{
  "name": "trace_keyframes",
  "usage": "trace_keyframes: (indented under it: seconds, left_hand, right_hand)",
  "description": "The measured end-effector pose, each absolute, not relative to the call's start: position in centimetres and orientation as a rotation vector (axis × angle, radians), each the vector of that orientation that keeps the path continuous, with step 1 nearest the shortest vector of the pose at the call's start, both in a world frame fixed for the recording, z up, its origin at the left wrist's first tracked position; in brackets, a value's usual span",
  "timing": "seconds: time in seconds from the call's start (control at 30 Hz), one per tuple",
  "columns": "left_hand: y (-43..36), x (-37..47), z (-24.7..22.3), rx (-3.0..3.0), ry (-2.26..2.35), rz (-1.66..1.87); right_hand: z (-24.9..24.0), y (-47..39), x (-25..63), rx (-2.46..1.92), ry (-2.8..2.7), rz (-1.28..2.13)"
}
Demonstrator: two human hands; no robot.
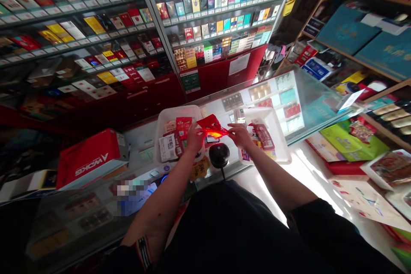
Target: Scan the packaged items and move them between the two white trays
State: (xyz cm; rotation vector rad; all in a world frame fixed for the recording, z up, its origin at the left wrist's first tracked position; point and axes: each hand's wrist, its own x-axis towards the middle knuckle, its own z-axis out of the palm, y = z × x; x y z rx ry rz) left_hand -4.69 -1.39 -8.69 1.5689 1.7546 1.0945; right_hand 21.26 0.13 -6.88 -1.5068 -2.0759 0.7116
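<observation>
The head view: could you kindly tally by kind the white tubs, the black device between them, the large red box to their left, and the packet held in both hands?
White tubs: 2
Black device: 1
Large red box: 1
Red packet: 1
Total: 5

Red packet point(210, 123) plus black gadget point(219, 154) kinda clog the gap between white tubs point(282, 139), but glass counter's point(316, 102) open nearly to its right edge.
</observation>
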Motion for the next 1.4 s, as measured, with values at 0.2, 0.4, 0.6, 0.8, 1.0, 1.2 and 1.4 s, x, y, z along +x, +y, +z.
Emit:
trace_keyframes:
  seconds: [0.2,0.4,0.6,0.8,1.0,1.2,1.4]
  left_hand:
    - [-2.0,-4.3,-8.6,1.531,1.746,1.097]
    - [-2.0,-4.0,-7.0,1.556,1.699,1.102]
    - [-1.6,-2.6,-4.5,1.533,1.667,1.119]
    - [-1.2,0.7,-2.0,1.554,1.584,1.151]
    - [-0.1,5.1,-1.4,1.631,1.543,1.071]
    - [0.6,10.0,-2.5,1.565,1.481,1.032]
    - [1.1,14.8,-4.1,1.484,1.495,0.916]
  right_hand:
    - [-7.3,0.0,21.2,-1.525,-2.107,0.670]
    - [-6.9,0.1,21.4,-1.540,-2.041,0.725]
    - [-5.5,-0.5,22.6,-1.540,-1.925,0.743]
    - [-3.8,-2.0,25.2,-1.515,-1.796,0.824]
    - [-2.9,-3.1,28.7,-1.609,-1.729,0.844]
    - [-2.7,-4.4,32.5,-2.014,-1.500,0.845]
    - [-3.0,-5.6,35.9,-2.201,-1.395,0.864]
